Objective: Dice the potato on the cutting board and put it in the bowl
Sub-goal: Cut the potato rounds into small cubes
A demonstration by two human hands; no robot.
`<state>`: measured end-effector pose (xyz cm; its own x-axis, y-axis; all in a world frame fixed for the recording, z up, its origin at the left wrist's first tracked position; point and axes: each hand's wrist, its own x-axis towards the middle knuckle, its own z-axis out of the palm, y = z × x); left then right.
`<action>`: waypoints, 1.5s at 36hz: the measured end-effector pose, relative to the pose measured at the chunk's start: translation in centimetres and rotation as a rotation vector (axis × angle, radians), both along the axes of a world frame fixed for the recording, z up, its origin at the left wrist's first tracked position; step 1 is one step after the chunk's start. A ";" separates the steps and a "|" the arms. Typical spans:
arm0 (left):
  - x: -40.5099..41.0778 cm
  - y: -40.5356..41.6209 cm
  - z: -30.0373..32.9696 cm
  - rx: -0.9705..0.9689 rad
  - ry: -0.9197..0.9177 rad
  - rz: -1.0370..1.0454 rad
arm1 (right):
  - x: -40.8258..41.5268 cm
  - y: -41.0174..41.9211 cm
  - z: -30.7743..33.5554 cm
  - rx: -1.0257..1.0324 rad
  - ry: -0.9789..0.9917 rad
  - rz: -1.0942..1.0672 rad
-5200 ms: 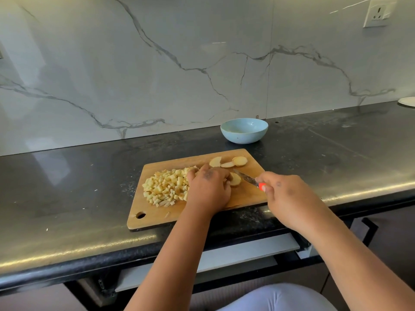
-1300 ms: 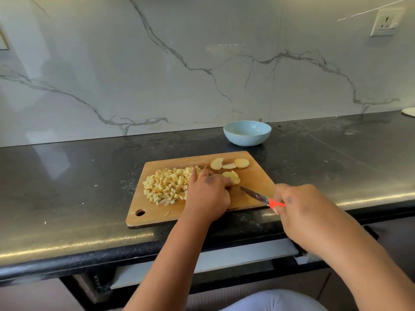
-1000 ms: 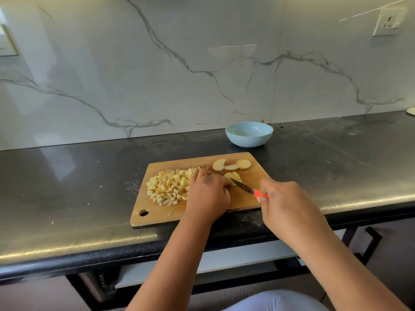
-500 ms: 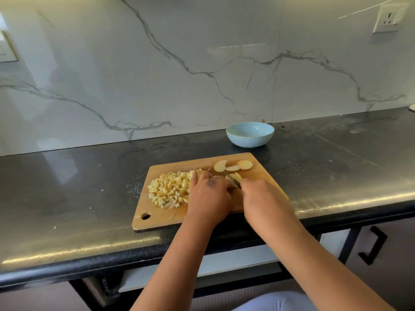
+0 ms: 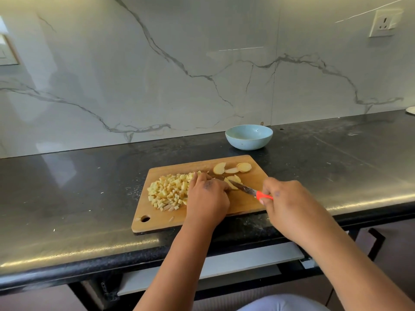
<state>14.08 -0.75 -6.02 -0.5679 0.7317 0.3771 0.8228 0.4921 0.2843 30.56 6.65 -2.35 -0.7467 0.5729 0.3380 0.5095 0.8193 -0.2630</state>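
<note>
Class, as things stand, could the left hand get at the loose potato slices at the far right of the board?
Probably yes: the left hand lies just short of the slices, with only bare cutting board between; the knife sits to its right.
</note>
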 end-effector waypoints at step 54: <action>0.1 0.5 -0.5 -0.067 0.182 -0.091 | -3.6 -1.7 -0.4 -0.059 -0.137 -0.061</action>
<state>14.15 -0.28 -6.51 -0.4253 0.8038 0.4159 0.8995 0.4261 0.0965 26.93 4.95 -2.77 -0.7465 0.6347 0.1999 0.5925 0.7707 -0.2345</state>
